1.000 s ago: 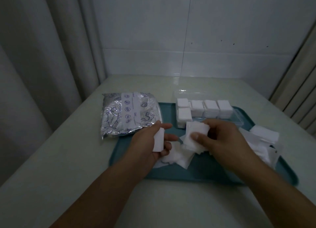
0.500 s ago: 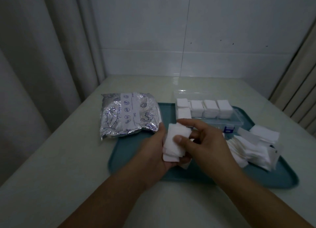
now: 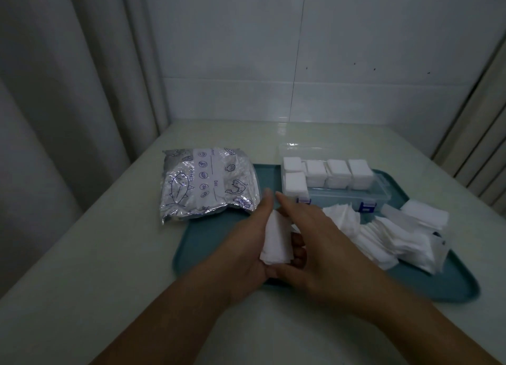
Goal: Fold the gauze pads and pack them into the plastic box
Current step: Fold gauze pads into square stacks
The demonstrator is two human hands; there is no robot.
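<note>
**Pad squared between both hands, box half filled**

Nearest, over the near edge of the teal tray (image 3: 216, 257): left hand (image 3: 246, 244) and right hand (image 3: 315, 244) now meet around one folded gauze pad (image 3: 275, 241). A second ago they were apart, each with its own piece; now the pieces are together. Left fingers lie fairly straight along it, right thumb presses from below. Likely the last crease before packing. Right of the hands on the tray: loose unfolded gauze (image 3: 388, 236). Farther back: plastic box (image 3: 383, 192), open, five folded stacks inside, front row mostly bare. Left of the box: foil pouch (image 3: 208, 183).
</note>
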